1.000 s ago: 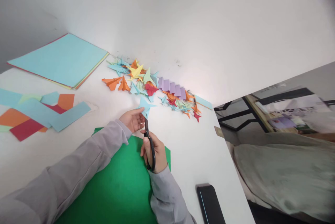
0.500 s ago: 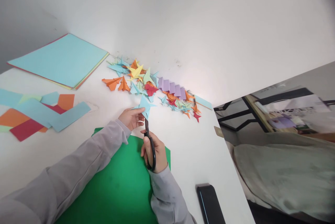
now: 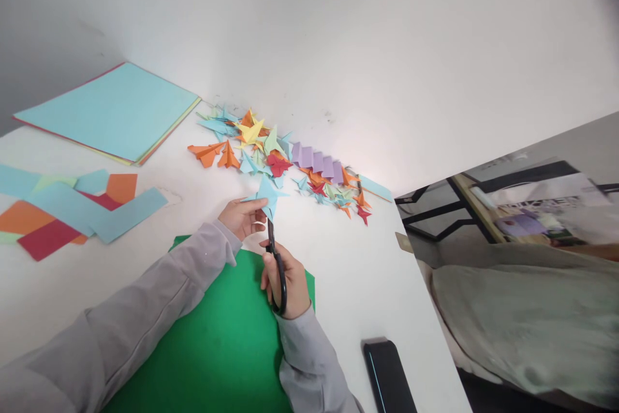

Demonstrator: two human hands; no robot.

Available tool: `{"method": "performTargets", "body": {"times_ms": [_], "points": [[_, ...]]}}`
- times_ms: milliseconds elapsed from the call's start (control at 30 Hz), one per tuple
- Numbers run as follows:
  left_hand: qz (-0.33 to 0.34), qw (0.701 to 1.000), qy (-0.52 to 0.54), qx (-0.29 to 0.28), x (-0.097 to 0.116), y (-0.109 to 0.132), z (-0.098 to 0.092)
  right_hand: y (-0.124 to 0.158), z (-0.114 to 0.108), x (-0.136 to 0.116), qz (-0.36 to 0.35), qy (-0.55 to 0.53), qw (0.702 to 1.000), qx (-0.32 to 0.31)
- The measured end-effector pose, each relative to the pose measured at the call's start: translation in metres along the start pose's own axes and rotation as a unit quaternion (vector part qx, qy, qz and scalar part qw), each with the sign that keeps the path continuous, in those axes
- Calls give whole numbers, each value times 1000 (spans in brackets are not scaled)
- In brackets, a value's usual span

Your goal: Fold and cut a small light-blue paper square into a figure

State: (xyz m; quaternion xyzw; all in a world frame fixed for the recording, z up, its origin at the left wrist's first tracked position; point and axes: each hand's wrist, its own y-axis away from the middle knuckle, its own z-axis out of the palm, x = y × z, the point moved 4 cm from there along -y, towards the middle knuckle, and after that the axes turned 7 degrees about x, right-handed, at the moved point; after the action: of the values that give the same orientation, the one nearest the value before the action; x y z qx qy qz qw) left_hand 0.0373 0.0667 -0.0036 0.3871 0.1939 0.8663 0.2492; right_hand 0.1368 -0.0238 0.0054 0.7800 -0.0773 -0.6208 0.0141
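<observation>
My left hand [image 3: 245, 217] pinches a light-blue folded paper star [image 3: 269, 196] between thumb and fingers, above the white table. Black-handled scissors [image 3: 277, 271] are gripped in my right hand [image 3: 290, 281], their blades pointing up and away from me. The blade tips meet the star's lower point; part of them is hidden by the paper. Below both hands lies a green sheet [image 3: 207, 336]. Just beyond the star is a heap of folded paper pieces [image 3: 251, 133] in yellow, orange, blue, green and red.
Large coloured sheets [image 3: 111, 110] are stacked at the back left. Loose paper strips [image 3: 62, 203] overlap on the left. A purple pleated paper [image 3: 316, 160] stands among the folded pieces. Near the table's right edge lies a black phone-like device [image 3: 389, 374]. Grey-green fabric [image 3: 527, 323] is beyond that edge.
The scissors' handles have come slightly closer together in my right hand. The star and my left hand stay in place.
</observation>
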Motion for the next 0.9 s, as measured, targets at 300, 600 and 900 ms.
{"method": "performTargets", "body": {"times_ms": [300, 600, 900], "points": [[32, 999, 5, 8, -1, -2, -1, -1, -1, 4, -4, 12, 1000, 3], [46, 999, 18, 16, 0, -4, -3, -1, -3, 4, -3, 36, 999, 11], [56, 995, 74, 37, 8, -1, -2, -6, -18, 10, -6, 99, 987, 122]]}}
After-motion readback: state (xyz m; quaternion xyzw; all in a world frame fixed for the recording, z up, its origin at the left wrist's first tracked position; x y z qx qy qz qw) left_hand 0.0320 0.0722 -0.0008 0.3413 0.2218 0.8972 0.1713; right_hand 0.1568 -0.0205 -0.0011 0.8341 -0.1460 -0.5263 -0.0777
